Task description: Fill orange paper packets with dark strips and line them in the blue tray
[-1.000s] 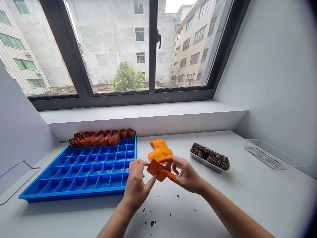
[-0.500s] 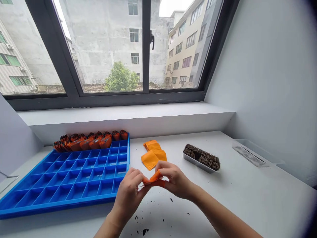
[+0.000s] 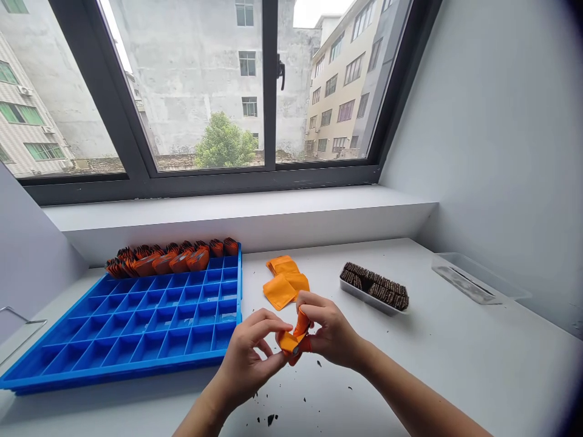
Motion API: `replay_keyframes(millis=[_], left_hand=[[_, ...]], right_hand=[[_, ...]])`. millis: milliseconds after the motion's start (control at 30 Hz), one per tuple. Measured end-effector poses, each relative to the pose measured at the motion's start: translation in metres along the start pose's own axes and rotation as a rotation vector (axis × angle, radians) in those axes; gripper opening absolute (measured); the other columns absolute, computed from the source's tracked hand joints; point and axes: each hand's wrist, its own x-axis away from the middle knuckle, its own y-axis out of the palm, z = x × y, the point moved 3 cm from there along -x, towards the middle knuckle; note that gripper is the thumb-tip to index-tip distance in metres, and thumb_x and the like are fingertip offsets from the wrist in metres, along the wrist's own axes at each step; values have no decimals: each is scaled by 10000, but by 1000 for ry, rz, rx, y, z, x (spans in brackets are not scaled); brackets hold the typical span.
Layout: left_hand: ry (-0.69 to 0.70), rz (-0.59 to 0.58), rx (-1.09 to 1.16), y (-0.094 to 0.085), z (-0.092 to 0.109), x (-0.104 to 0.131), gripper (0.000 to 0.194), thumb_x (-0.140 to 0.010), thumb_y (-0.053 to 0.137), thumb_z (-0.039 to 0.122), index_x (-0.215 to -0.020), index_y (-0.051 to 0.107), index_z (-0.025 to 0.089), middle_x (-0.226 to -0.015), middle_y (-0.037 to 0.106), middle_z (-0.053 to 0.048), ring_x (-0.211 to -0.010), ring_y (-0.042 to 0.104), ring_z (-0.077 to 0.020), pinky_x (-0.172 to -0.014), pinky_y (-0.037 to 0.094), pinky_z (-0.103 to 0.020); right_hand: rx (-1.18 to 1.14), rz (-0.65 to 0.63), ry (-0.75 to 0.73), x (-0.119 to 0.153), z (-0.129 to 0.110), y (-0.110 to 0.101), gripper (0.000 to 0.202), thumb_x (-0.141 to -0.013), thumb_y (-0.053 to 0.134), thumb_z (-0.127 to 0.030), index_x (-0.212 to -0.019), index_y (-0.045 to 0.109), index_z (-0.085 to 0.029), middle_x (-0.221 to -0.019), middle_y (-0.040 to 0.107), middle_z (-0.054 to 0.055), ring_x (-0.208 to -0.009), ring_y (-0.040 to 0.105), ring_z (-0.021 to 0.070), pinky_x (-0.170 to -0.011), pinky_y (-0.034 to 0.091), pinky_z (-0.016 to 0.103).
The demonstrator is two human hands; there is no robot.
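Note:
Between my two hands is a small orange pouch (image 3: 288, 342), bent, with a greyish bit at its lower edge. My left hand (image 3: 249, 352) pinches its left side with thumb and forefinger. On its right side, my right hand (image 3: 328, 331) grips it, with orange coverings that look like finger cots on the fingertips. Just beyond the hands lie several flat orange squares (image 3: 279, 292), overlapping on the table. Left of them, a blue compartment tray (image 3: 136, 358) carries orange packets (image 3: 181, 262) with dark edges, standing in its back rows.
A clear container (image 3: 378, 298) packed with thin dark brown pieces stands right of the orange squares. Farther right sits a clear plastic box (image 3: 478, 279). Dark crumbs (image 3: 272, 420) lie on the white table (image 3: 437, 364) near me. Behind are a sill and window.
The orange pouch has turned and its orange face now shows between my hands. My left fingers have spread a little. The view has shifted slightly.

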Motion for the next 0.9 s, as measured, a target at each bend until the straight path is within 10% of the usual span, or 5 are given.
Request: replay_keyframes(millis=[367, 667, 900], left_hand=[[-195, -17, 294, -2, -3, -1, 239, -839, 928, 397, -984, 886, 213, -950, 735, -97, -743, 763, -209, -564, 677, -305], [-152, 94, 261, 1, -14, 0, 132, -809, 954, 287, -783, 861, 197, -861, 781, -98, -780, 784, -242, -574, 668, -299], [-40, 167, 93, -3, -5, 0, 168, -939, 848, 298, -788, 864, 225, -824, 793, -84, -861, 807, -248, -657, 660, -294]], right_hand=[[-53, -32, 54, 1, 0, 2, 531, -800, 932, -564, -658, 567, -205, -750, 515, -25, -657, 398, 122, -555, 350, 268], [-5, -64, 49, 0, 7, 1, 591, -822, 856, -691, -657, 561, -206, -732, 507, -21, -654, 383, 123, -543, 323, 265], [418, 23, 265, -10, 21, -44, 528, -998, 614, -730, -1025, 753, -221, -823, 585, 21, -688, 526, 163, -632, 433, 308]])
